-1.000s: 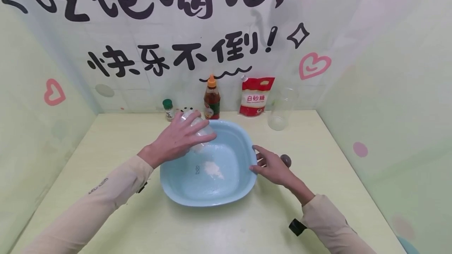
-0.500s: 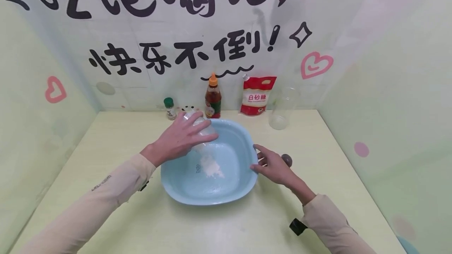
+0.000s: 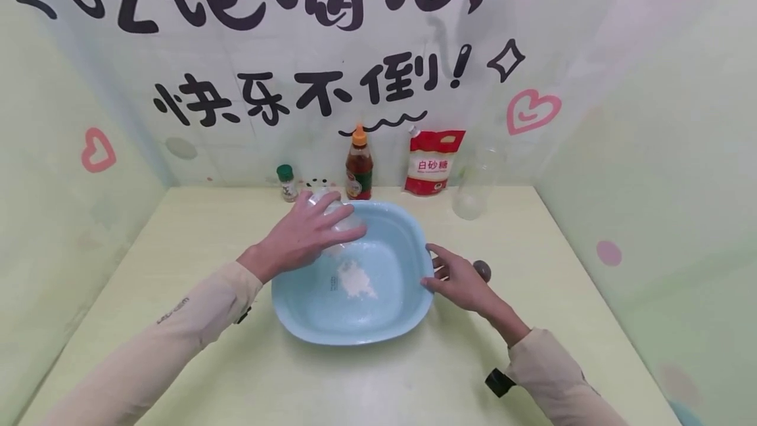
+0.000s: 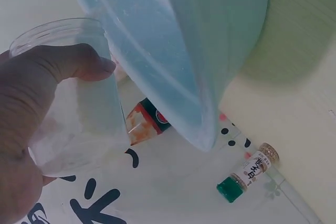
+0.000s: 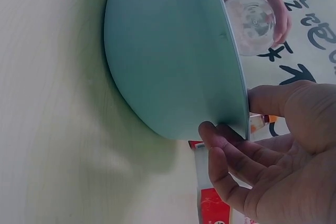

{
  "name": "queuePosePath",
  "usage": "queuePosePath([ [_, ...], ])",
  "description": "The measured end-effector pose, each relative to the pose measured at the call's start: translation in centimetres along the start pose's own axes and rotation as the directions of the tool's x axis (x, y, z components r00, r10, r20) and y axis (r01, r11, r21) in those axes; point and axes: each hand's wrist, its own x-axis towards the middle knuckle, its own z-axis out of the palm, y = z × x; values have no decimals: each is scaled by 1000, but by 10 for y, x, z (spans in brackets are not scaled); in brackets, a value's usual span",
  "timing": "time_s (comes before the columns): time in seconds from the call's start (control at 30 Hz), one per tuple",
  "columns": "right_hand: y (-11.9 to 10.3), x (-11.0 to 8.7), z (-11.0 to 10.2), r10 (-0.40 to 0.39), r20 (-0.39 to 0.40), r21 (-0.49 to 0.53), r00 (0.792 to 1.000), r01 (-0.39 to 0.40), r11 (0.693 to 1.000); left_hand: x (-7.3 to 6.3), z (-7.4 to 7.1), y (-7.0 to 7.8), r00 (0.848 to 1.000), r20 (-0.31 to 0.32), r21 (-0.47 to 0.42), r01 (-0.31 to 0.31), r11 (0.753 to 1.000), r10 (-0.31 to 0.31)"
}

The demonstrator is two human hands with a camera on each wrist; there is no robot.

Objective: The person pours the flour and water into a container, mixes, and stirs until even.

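A pale blue basin (image 3: 349,332) stands on the table with a patch of white powder (image 3: 357,280) on its floor. Over its back left part, my left hand (image 3: 298,232) grips a clear jar (image 4: 86,114), tipped with its mouth toward the inside. White residue clouds the jar's wall in the left wrist view. My right hand (image 3: 458,279) holds the basin's right rim, the thumb on the inner side and the fingers against the outer wall, as the right wrist view shows.
Along the back wall stand a green-capped shaker (image 3: 286,183), a sauce bottle (image 3: 359,166) with an orange cap, a red and white sugar pouch (image 3: 434,163) and a tall clear container (image 3: 473,186). A dark round object (image 3: 482,271) lies behind my right hand.
The patch of white powder in the basin has grown, with powder dropping from the jar half a second ago. Both hands keep their places; the head view shifts slightly.
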Motion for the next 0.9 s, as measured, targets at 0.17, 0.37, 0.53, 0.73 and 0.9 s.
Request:
queuePosePath([
  [0.17,0,0,0,-13,-7,6,1000,13,1000,0,-5,-2,999,-32,41,4,999,-3],
  [0.37,1,0,3,-12,5,14,1000,11,1000,-3,-2,-2,1000,-30,13,8,1000,-7],
  [0.53,1,-1,4,-12,10,7,1000,12,1000,-5,5,-3,1000,8,11,0,1000,-1],
  [0.73,1,0,2,8,-12,5,1000,-8,1000,-1,1,-5,999,-35,14,12,1000,-11],
  [0.9,1,0,2,8,2,14,1000,-8,1000,-1,0,-4,1000,2,0,15,1000,-15],
])
